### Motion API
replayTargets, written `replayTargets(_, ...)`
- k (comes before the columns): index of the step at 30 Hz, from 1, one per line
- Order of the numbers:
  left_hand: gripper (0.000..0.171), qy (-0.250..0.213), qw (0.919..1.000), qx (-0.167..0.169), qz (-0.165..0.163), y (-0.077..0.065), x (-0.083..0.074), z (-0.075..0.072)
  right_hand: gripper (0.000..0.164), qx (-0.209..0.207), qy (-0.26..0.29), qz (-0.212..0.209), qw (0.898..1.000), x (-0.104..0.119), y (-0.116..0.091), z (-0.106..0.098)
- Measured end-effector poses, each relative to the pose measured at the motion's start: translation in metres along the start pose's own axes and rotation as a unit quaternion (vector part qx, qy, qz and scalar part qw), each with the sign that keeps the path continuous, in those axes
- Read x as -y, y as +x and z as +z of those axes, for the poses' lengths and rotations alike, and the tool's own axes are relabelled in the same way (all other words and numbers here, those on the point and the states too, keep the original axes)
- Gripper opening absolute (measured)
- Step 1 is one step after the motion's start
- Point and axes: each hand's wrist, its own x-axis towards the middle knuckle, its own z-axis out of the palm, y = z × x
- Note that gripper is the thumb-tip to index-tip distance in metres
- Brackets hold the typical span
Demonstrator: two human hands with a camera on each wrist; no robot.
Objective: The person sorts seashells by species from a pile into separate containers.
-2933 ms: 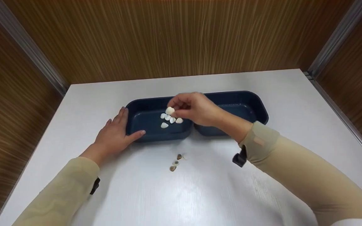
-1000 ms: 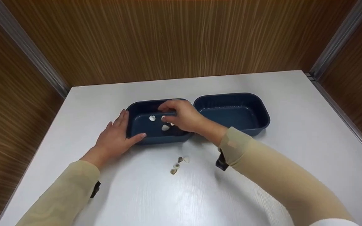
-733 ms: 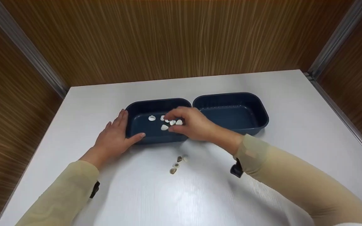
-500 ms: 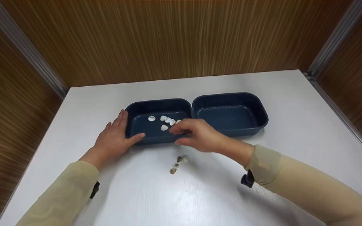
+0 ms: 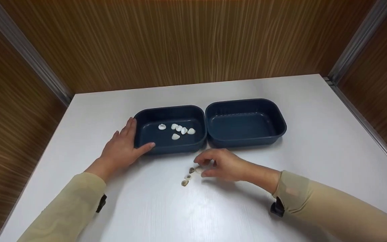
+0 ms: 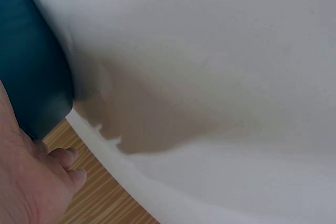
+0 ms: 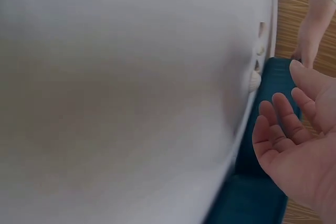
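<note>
My left hand [image 5: 121, 146] rests with straight fingers against the left end of a dark blue tray [image 5: 173, 149], its thumb over the front rim. Inside lie several white seashells [image 5: 184, 130]. In front of the trays, my right hand [image 5: 225, 164] hovers low over the table, thumb and fingers apart around a pale seashell [image 5: 199, 170] without visibly pinching it. In the right wrist view that shell [image 7: 255, 81] lies beyond the spread fingertips. Beside it on the table sit a small brown shell [image 5: 191, 170], a pale shell with a dark centre [image 5: 188, 176] and another brown shell [image 5: 184, 183].
A second dark blue tray [image 5: 247, 143] stands right beside the first, with nothing visible in it. Both are on a white table [image 5: 153, 208]. Wood-grain panels [image 5: 193, 43] enclose the back and sides.
The white shell my right hand held earlier now lies toward the left side of the left tray. That hand has withdrawn toward the person, down to the table shells. The left hand stays put.
</note>
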Motion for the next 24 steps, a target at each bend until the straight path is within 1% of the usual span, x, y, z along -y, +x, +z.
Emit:
replayTargets(5, 0.119, -0.001, 1.0, 0.002, 0.001, 0.0, 0.0, 0.0, 0.038, 0.008, -0.005, 0.017, 1.0, -0.008, -0.004, 0.003)
replayTargets(14, 0.119, -0.005, 1.0, -0.006, 0.004, 0.0, 0.002, 0.001, 0.042, 0.016, -0.016, 0.023, 0.999, -0.016, -0.002, 0.006)
replayTargets(24, 0.12, -0.007, 1.0, 0.002, -0.002, 0.0, 0.0, 0.0, 0.042, 0.03, -0.026, 0.033, 0.999, -0.015, 0.0, 0.008)
